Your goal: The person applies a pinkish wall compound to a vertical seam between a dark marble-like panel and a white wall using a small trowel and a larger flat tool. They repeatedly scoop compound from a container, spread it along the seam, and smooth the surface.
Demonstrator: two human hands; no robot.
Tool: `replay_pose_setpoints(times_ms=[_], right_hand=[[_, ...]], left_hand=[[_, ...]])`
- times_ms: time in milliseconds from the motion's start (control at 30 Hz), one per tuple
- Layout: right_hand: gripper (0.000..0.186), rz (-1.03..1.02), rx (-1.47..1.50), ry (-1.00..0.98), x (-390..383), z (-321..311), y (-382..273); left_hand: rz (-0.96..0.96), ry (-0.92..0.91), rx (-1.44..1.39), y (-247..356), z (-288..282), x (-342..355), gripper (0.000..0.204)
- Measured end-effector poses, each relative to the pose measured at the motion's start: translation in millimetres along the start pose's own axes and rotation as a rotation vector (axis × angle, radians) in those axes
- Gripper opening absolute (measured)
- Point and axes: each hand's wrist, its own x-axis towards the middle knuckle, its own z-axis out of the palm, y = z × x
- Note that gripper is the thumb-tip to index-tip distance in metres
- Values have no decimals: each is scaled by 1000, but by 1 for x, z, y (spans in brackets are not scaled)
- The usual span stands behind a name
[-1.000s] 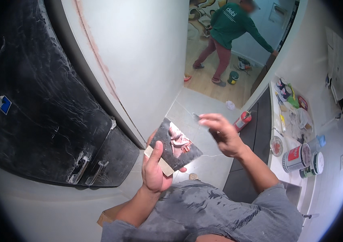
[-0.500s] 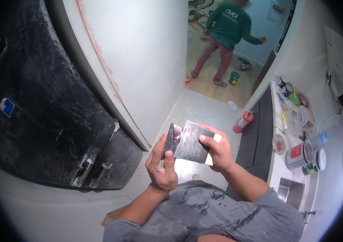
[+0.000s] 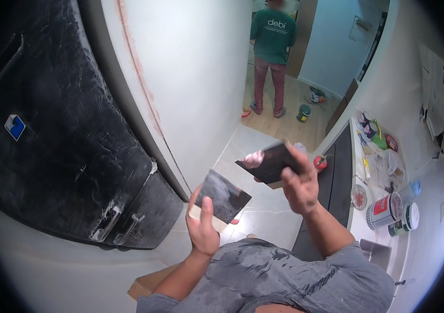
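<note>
My left hand is closed around a square putty spreader, its grey, smeared metal blade facing up and a cream grip along its lower edge. The thumb lies over the front of it. A little higher and to the right, my right hand grips a second putty spreader. That blade looks dark, with a pinkish reflection at its left corner, and a bit of pale grip shows beneath. It is tilted, and the two blades are apart. The right fingers are slightly blurred and partly behind the blade.
A black, dusty refrigerator stands left of a white wall. On the right, a counter carries a paint bucket, a green-and-white tub and tools. A red fire extinguisher stands beside it. Beyond the doorway is a person in green.
My hands have moved apart: the right spreader has risen and turned darker side up, while the left one has swung flat toward view. The person beyond has shifted left and stands straighter.
</note>
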Motion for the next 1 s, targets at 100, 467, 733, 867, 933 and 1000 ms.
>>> replay_pose_setpoints(times_ms=[100, 467, 733, 867, 933, 1000], right_hand=[[52, -309, -388, -494, -1, -2, 7], [57, -236, -1034, -635, 18, -38, 24], [43, -382, -1247, -916, 54, -17, -43], [34, -398, -1276, -933, 57, -10, -47], [31, -287, -1320, -1073, 56, -12, -44], [30, -318, -1288, -1031, 55, -17, -42]], left_hand=[[-254, 34, -341, 5, -2, 7, 45], [-294, -65, -417, 12, -2, 11, 49], [-60, 25, -54, -5, -4, 23, 46], [-51, 33, 4, -14, -2, 22, 45], [-90, 24, 20, -16, 2, 21, 44], [-100, 22, 27, -19, 6, 23, 44]])
